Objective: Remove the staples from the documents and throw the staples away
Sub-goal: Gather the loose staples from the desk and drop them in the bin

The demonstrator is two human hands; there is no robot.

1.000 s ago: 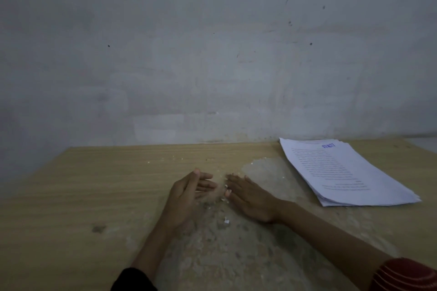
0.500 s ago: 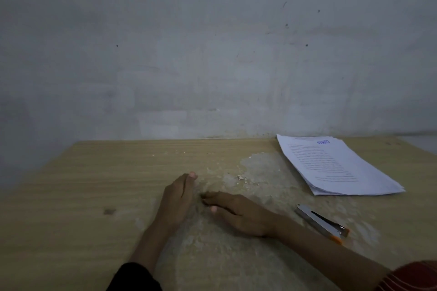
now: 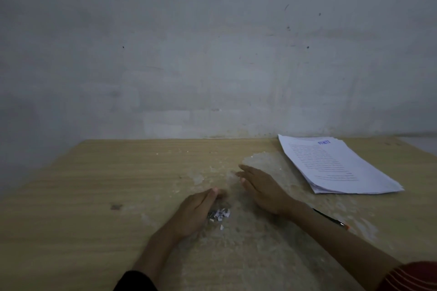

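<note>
Two hands rested with fingers straight on the worn light-wood table (image 3: 94,196). The left hand (image 3: 194,214) stood on edge just left of a small heap of grey metal staples (image 3: 218,214) (paper scraps mixed in). The right hand (image 3: 264,189) lay farther back, with the stack of white printed documents (image 3: 335,165) at far right.

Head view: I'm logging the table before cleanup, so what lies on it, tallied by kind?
paper stack: 1
staple heap: 1, pieces too small to count
orange-tipped tool: 1
hands: 2, left hand and right hand
Total: 5
</note>
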